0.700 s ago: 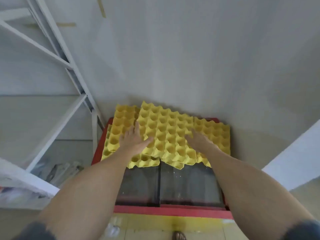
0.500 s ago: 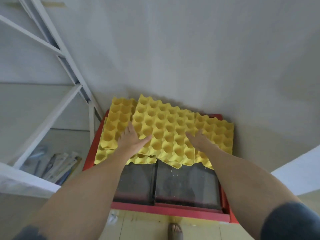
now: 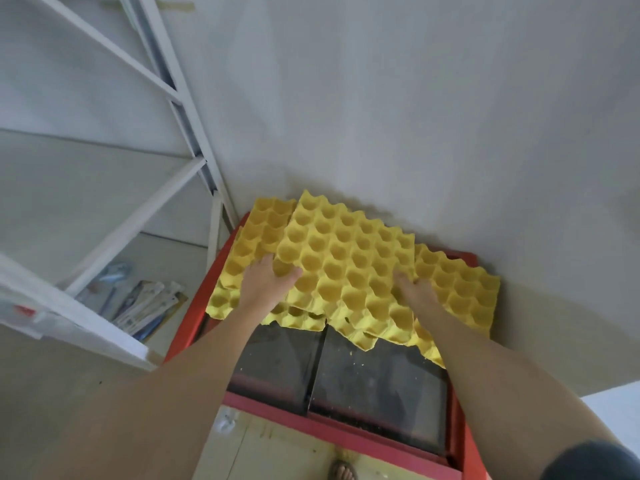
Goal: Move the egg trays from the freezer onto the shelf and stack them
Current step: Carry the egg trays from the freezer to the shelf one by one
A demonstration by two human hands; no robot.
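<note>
Foot [image 3: 342, 472] cut off by bottom edge

Both forearms are bare, no watch, no bands, no gloves on the left hand [image 3: 266, 285] or the right hand [image 3: 417, 292]. Dark short sleeve [image 3: 588, 462] peeks in at the bottom right corner, navy or charcoal, hard to say with the blur. Bare toes [image 3: 341, 471] at the bottom edge, maybe in a sandal.

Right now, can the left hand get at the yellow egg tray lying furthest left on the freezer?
Probably yes. The left hand already rests at the seam between the top tray and the leftmost tray, with nothing lying over that tray's near cells.
</note>
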